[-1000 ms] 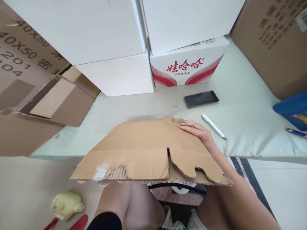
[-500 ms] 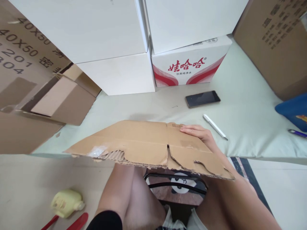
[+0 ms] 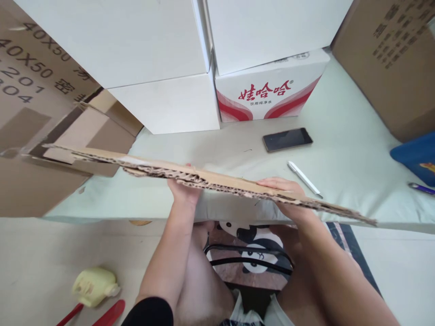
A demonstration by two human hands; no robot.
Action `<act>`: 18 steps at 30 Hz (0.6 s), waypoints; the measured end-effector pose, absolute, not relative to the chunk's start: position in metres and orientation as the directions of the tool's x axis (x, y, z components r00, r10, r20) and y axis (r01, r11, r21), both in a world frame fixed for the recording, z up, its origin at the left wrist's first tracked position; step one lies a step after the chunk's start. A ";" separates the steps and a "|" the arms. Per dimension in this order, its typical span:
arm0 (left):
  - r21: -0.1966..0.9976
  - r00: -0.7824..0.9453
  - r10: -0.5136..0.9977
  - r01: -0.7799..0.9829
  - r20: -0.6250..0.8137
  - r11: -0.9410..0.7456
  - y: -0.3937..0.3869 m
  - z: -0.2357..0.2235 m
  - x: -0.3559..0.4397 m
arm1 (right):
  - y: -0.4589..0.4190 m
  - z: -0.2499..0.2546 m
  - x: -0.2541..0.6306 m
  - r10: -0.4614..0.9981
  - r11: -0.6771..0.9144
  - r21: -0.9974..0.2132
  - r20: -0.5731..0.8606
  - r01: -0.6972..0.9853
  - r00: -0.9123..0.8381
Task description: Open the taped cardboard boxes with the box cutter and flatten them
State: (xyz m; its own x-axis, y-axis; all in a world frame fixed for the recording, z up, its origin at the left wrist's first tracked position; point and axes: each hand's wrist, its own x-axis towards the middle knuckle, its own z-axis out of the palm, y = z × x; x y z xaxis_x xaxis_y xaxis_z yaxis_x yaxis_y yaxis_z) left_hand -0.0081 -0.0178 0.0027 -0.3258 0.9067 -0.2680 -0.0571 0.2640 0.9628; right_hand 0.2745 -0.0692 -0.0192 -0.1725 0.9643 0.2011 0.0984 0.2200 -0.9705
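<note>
A flattened piece of torn brown cardboard [image 3: 142,165] is held edge-on in front of me, sloping from upper left to lower right over the pale green mat [image 3: 343,149]. My left hand [image 3: 183,192] grips it from beneath near its middle, fingers hidden behind the sheet. My right hand [image 3: 283,190] holds its right part, fingers lying along the upper face and palm under it. My bare knees and a panda-print bag [image 3: 254,246] lie below.
White boxes [image 3: 163,97] and a red-and-white printed carton [image 3: 268,93] stand at the back. A black phone [image 3: 287,139] and a white pen [image 3: 303,179] lie on the mat. Brown cartons [image 3: 37,108] flank both sides. A blue object [image 3: 416,156] is at right; a yellow item [image 3: 93,286] with red handles sits on the floor.
The cardboard has tipped up from showing its broad face to nearly edge-on and risen. My left hand has come into view under it; the right hand stays on it.
</note>
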 end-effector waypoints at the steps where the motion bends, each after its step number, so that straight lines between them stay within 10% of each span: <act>1: 0.960 -0.368 0.887 -0.148 -0.278 0.239 -0.016 0.001 -0.008 | -0.069 -0.017 0.273 0.973 0.188 -0.977 0.171 0.104 -0.154; 7: 0.634 -0.217 0.878 -0.765 -0.426 0.118 -0.016 0.012 -0.006 | -0.071 -0.018 0.272 0.996 0.063 -0.982 0.074 0.180 0.056; 11: 0.709 -0.086 0.930 -0.673 -0.357 0.209 -0.018 0.011 -0.001 | -0.071 -0.028 0.273 0.971 0.030 -0.992 0.058 0.123 0.230; 18: 0.867 0.245 0.951 -0.414 -0.189 0.279 -0.029 -0.008 0.029 | -0.069 -0.015 0.240 0.979 0.027 -0.885 -0.069 -0.464 0.189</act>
